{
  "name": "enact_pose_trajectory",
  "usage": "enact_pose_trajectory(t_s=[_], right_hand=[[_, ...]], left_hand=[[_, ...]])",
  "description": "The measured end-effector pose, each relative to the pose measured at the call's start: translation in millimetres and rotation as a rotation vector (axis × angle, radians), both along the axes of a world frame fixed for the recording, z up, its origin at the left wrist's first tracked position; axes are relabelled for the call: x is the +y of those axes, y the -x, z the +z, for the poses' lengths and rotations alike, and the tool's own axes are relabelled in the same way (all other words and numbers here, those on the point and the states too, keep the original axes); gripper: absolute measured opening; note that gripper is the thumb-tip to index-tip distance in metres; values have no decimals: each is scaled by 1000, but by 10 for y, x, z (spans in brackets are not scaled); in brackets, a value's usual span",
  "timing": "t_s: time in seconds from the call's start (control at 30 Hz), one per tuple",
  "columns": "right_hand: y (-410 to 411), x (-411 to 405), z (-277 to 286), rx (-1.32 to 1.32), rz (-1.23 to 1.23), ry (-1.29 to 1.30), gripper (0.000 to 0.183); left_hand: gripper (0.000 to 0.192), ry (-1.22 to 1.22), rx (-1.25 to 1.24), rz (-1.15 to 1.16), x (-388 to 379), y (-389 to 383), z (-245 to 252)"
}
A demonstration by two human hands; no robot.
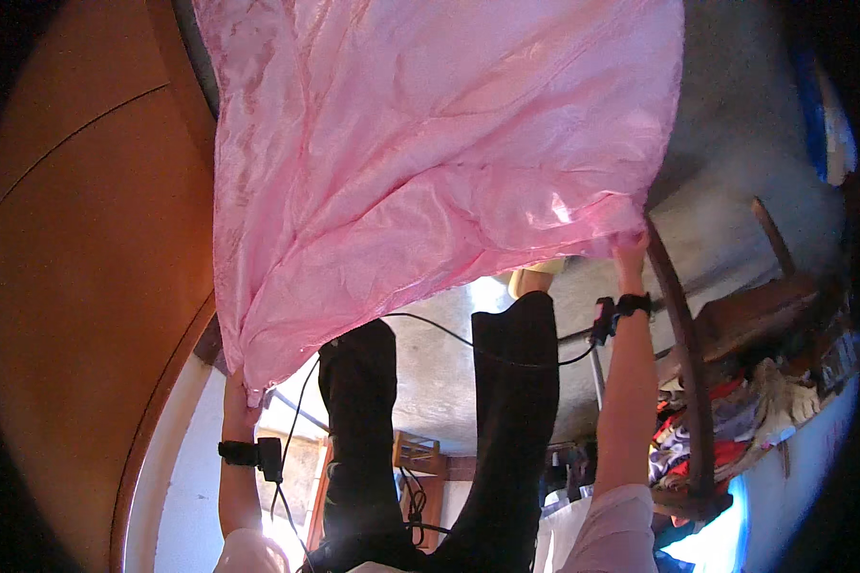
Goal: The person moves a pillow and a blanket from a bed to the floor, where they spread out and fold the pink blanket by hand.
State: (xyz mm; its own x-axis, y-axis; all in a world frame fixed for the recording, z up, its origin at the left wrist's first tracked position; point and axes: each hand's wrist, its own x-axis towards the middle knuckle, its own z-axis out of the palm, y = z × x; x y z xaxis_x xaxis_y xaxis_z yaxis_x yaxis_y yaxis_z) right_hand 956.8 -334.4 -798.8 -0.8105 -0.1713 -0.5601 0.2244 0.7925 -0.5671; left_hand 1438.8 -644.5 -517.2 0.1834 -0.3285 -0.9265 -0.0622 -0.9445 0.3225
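A large, sheer pink cloth [444, 143] with a stitched edge and several creases spreads across the upper middle of the view. My left hand [247, 401] grips its lower left corner, the fingers partly hidden by the fabric. At the right end of the same lower edge, my right hand [631, 247] holds a bunched part of it, higher in the picture than the left. Both wrists wear black straps with small devices, from which black cables run. The cloth hangs out in front of my dark-trousered legs.
An orange-brown wooden panel [93, 179] stands close on the left. To the right are a curved dark wooden bar [681, 344] and a heap of mixed clothes [738, 422]. Grey floor [430, 387] shows around my legs, with a small wooden stool [416, 451] lower down.
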Motion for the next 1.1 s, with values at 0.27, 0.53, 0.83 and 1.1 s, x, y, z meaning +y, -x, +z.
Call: enact_pose_trajectory(t_s=[0.27, 0.53, 0.83, 1.1], right_hand=[[108, -453, 434, 350, 324, -896, 33], [587, -348, 1426, 208, 326, -235, 22], [1551, -187, 3065, 608, 39, 50, 28], [2218, 700, 3993, 457, -5, -261, 26]], left_hand=[[42, 43, -23, -79, -13, 124, -13], [41, 29, -39, -254, -285, 318, 297], [37, 330, -78, -280, -605, 585, 522], [25, 398, -93, -638, -158, 79, 260]])
